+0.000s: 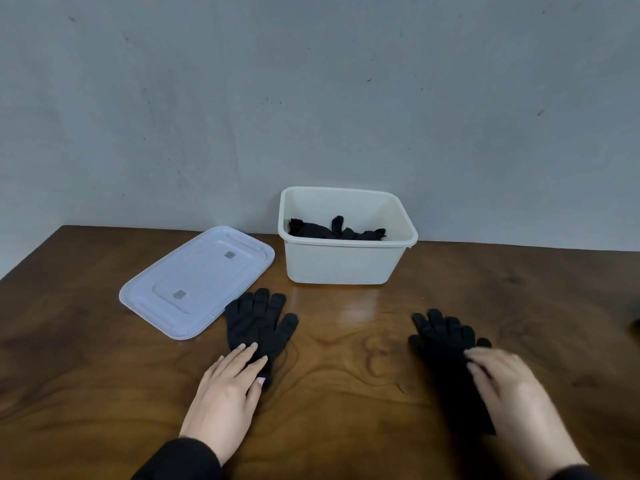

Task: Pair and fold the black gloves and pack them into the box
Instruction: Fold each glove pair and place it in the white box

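Two black knit gloves lie flat on the brown wooden table, fingers pointing away from me. My left hand [228,393] rests with straight fingers on the cuff end of the left glove [258,323]. My right hand [509,396] lies on the right glove [440,341], its fingers bent over the glove's right edge and cuff. Whether it grips the fabric is unclear because of blur. At the back, against the wall, stands the cream plastic box [343,261] with several black gloves [336,232] inside.
The box's translucent white lid [197,282] lies flat to the left of the box, its near corner almost touching the left glove. A grey wall rises right behind the table. The table's left edge runs diagonally at the far left.
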